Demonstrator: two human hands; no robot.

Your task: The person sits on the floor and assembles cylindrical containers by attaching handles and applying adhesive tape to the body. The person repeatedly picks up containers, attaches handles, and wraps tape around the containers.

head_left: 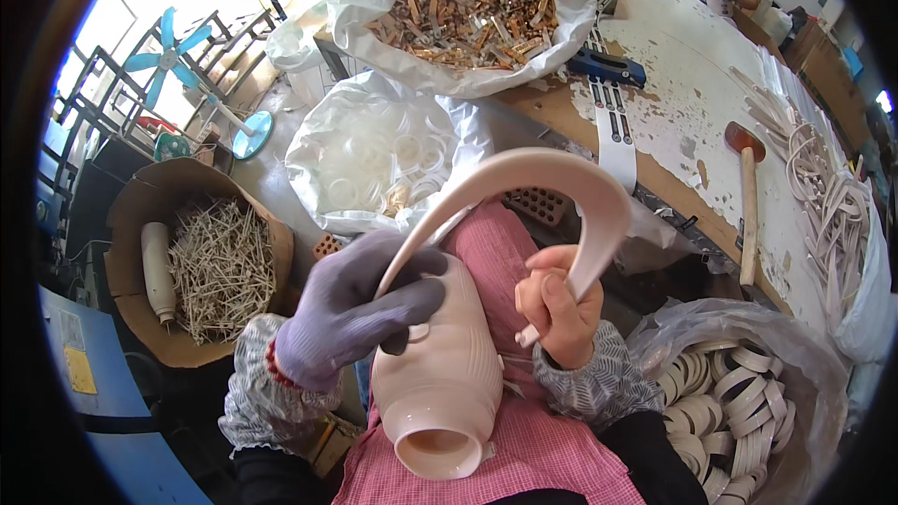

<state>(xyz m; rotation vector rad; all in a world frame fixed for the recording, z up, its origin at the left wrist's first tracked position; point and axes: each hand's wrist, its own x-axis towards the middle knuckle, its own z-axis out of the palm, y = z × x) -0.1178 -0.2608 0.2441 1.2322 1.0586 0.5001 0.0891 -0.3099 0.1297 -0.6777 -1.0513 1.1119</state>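
Note:
A pale pink, ribbed plastic bottle lies across my lap with its round mouth toward me. From its far side a broad curved strap of the same colour arches up and over to the right. My left hand, in a purple-grey glove, is closed round the strap's left end against the bottle's side; the fingertips there are partly hidden. My bare right hand grips the strap's other end, and its narrow tip sticks out below the fingers, apart from the bottle.
On the right, a bag holds several pale coiled straps. A cardboard box of thin pale sticks stands left. Ahead are a white sack of clear rings and another sack of brownish pieces. A hammer lies on the worn table.

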